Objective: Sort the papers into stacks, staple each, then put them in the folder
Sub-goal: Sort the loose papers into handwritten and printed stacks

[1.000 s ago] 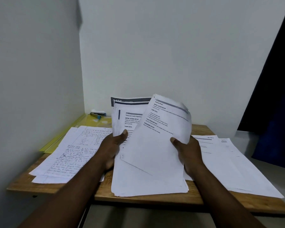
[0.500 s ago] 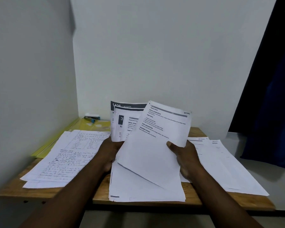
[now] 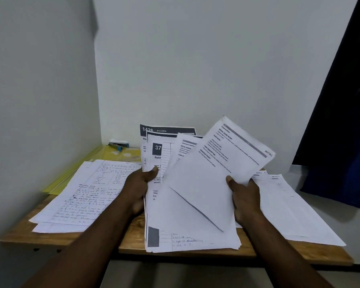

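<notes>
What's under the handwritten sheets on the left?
A yellow folder shows past the handwritten sheets' far and left edges, table nearer; how far the folder reaches underneath is covered.

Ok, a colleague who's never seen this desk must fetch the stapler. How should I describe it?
Find the small wooden table pushed into the corner of the white walls. At its far left corner lies a yellow plastic folder, and the small blue and white stapler sits at the folder's far end, by the back wall. Its neighbours are all flat sheets; it alone is a chunky tool.
</notes>
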The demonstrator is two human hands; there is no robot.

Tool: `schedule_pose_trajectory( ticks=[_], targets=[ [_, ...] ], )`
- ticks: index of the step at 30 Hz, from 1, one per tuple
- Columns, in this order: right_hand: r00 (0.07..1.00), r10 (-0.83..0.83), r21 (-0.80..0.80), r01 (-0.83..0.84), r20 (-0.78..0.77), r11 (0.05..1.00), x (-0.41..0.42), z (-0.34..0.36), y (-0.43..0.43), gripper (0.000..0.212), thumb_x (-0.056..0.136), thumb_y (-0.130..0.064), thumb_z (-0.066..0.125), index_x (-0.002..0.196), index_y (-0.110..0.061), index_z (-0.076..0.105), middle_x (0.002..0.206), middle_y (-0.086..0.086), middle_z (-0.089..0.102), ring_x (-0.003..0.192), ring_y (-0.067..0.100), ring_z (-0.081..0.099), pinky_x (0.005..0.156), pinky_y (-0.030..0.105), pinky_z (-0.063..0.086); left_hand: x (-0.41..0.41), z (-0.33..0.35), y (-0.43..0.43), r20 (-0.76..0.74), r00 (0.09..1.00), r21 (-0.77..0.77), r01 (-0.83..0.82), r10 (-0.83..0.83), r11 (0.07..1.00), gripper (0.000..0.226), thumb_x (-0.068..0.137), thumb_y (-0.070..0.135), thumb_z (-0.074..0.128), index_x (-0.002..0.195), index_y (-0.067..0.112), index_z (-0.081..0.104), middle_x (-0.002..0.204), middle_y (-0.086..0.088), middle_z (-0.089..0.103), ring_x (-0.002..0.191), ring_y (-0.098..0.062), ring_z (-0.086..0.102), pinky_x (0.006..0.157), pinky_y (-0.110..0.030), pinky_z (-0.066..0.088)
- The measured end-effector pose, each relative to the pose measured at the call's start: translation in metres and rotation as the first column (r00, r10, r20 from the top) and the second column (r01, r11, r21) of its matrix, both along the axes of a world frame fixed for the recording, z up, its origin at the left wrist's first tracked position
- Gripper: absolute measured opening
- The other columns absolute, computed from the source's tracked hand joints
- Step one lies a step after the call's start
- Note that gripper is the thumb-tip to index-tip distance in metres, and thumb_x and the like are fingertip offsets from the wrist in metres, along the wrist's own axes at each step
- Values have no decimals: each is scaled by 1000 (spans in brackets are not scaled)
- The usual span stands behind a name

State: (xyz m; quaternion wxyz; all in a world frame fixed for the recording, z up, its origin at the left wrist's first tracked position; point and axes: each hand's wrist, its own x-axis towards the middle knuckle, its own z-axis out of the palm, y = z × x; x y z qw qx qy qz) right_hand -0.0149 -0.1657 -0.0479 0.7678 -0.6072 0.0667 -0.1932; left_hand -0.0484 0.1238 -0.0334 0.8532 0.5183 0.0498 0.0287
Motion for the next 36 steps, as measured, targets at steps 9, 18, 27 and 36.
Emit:
schedule_pose_trajectory(
  ticks=[9,18,27,36],
  targets=[
    [996,90,-54,-90,-3,994,-5,1,-3,51,80,-3,87,126,-18,71,117,0,79,110,28,74,101,55,58,-3,1,-5,83,996,156,17,-30,988,31,96,6,72,127,2,70,119,-24,76,107,-44,74,91,-53,62],
    [999,39,-1,-39,-19,999,-7,0,-4,46,73,-10,93,114,-22,75,108,-2,81,103,27,76,96,55,60,-2,1,-12,57,998,123,28,-35,992,45,91,-9,67,135,3,66,124,-21,75,114,-44,72,101,-62,55],
    [999,-40,88,43,-37,995,-13,36,-49,48,77,-4,91,120,-14,73,110,4,80,101,29,76,96,52,60,11,2,-13,80,996,98,-46,38,994,43,93,-1,71,134,10,68,122,-17,76,111,-43,73,97,-65,55],
    [959,-138,-147,104,-247,984,5,52,-164,50,80,-1,89,126,0,69,120,15,73,97,32,71,98,50,57,8,22,-4,78,979,186,-199,187,962,27,98,-2,67,121,12,65,88,-8,70,51,-5,67,46,-21,55]
  ],
)
